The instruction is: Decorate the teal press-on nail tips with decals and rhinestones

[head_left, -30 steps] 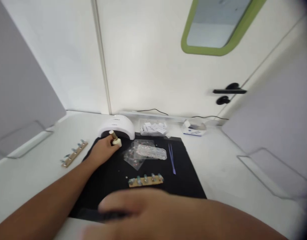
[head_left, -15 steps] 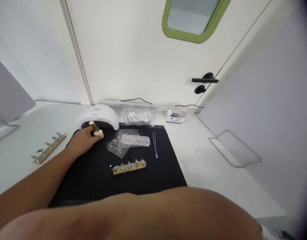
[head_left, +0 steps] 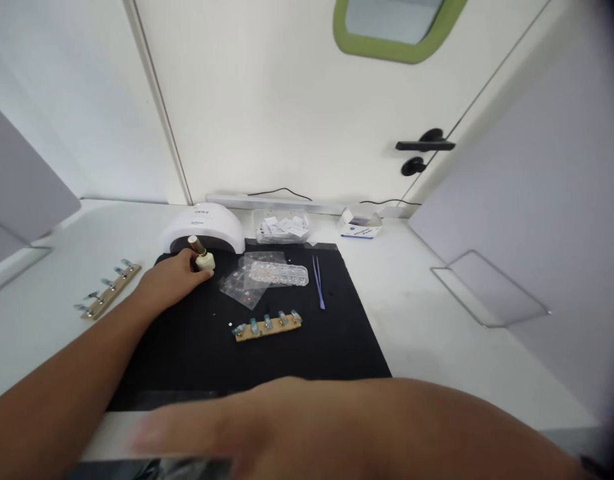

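My left hand [head_left: 174, 275] grips a nail polish bottle [head_left: 205, 260] with pale polish and a gold cap, held tilted at the back left of a black mat [head_left: 187, 353]. My right hand [head_left: 297, 427] is large and blurred across the bottom, close to the camera. One finger stretches out to the left; the other fingers are mostly hidden, and nothing shows in the hand. On the mat beyond it, a wooden strip [head_left: 269, 329] carries several blue-green nail tips on stands. Behind lie a clear case of gems [head_left: 279, 273], clear sheets [head_left: 241, 290] and purple tweezers [head_left: 319, 283].
A white nail lamp [head_left: 204, 223] stands behind my left hand. Another strip of nail tips [head_left: 109, 293] lies on the white table at left. Along the back are a clear box of white pieces [head_left: 281, 228] and a small carton [head_left: 360, 223]. A door handle [head_left: 427, 143] sits beyond.
My right forearm lay across the bottom before; now my right hand shows there, its finger over the mat's front edge. The view has shifted slightly. My left hand keeps holding the nail polish bottle.
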Motion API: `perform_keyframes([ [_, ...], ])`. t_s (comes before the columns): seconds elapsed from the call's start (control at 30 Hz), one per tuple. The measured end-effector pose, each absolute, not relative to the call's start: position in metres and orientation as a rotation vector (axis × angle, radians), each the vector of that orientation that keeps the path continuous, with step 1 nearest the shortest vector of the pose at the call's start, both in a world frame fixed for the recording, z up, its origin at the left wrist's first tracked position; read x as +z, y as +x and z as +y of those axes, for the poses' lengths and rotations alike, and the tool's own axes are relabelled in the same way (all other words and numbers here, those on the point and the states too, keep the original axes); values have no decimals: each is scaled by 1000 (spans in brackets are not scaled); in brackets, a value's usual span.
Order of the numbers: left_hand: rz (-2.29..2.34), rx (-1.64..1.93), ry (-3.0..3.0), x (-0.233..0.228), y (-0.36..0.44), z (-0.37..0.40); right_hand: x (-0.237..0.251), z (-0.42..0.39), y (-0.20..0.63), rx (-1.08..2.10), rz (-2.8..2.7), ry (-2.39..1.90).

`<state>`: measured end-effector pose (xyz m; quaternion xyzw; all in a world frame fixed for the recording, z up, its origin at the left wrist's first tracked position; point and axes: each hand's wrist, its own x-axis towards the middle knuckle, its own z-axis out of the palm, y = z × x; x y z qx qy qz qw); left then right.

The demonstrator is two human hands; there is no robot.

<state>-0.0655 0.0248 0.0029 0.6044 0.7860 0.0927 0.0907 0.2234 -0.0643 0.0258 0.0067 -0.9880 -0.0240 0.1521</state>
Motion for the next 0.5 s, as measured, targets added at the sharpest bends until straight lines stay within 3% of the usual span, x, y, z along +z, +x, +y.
perform_keyframes([
  [0.1, 2418, 159, 1827, 18, -61, 13, 57, -25, 232, -64, -2544, 281],
  [0.33, 2060, 81, 2152, 27, -21, -13, 4, 72, 307, 72, -2229, -790],
  [0.5, 1877, 29, 2229, 10, -17, -5, -18, 105, 328, 212, -2378, -1140],
])
